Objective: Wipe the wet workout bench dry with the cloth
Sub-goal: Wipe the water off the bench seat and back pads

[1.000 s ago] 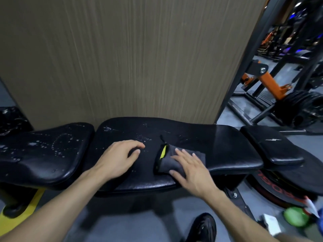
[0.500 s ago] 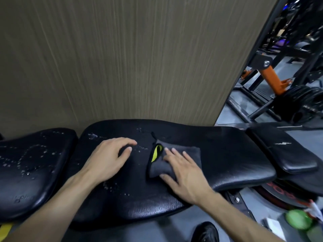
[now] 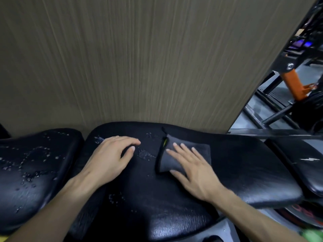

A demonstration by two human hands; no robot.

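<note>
A black padded workout bench (image 3: 236, 172) runs left to right in front of me, with water drops on its middle pad and on the left pad (image 3: 35, 172). A folded dark grey cloth (image 3: 201, 151) with a yellow tag lies on the middle pad. My right hand (image 3: 192, 170) presses flat on the cloth with fingers spread. My left hand (image 3: 111, 158) rests palm down on the wet pad just left of the cloth, holding nothing. A small puddle of drops (image 3: 145, 154) lies between the two hands.
A wood-grain wall panel (image 3: 139, 58) stands directly behind the bench. To the right are a black and orange gym machine frame (image 3: 293, 82), a second black pad (image 3: 305, 163) and a green object (image 3: 312, 234) on the floor.
The view has moved closer to and lower over the bench. My right hand has kept the cloth pressed on the middle pad. My left hand stays resting beside it.
</note>
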